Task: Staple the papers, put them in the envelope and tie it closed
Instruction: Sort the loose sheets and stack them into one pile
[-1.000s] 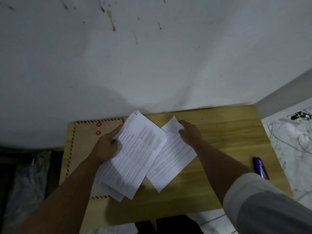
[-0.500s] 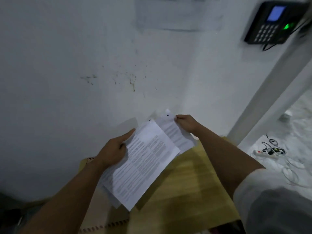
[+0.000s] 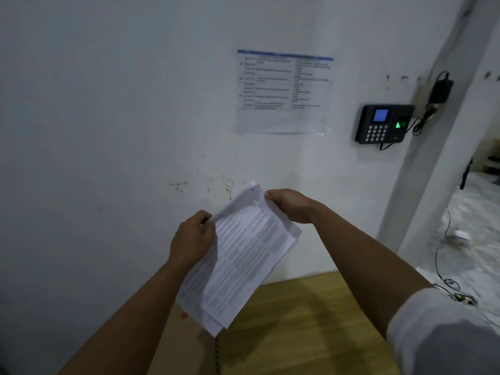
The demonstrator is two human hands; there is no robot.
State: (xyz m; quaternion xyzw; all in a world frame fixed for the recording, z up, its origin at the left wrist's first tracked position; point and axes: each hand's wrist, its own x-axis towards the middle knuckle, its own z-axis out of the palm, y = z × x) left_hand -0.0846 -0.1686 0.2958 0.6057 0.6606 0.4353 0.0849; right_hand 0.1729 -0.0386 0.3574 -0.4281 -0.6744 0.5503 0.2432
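printed papers point(image 3: 240, 255) overlapped unevenly, tilted, pinched by both hands

two hands point(image 3: 192, 239), one paper stack point(image 3: 238, 255), one envelope point(image 3: 186, 345), one table point(image 3: 311, 320)

The print on the papers point(image 3: 238, 255) is too blurred to read. The papers hide most of the envelope point(image 3: 189, 345), and the bottom edge crops the tabletop point(image 3: 311, 320).

Printed white papers point(image 3: 243, 255), loosely stacked and tilted, held aloft at their top corners; a brown envelope point(image 3: 189, 345) lies flat below the grip.
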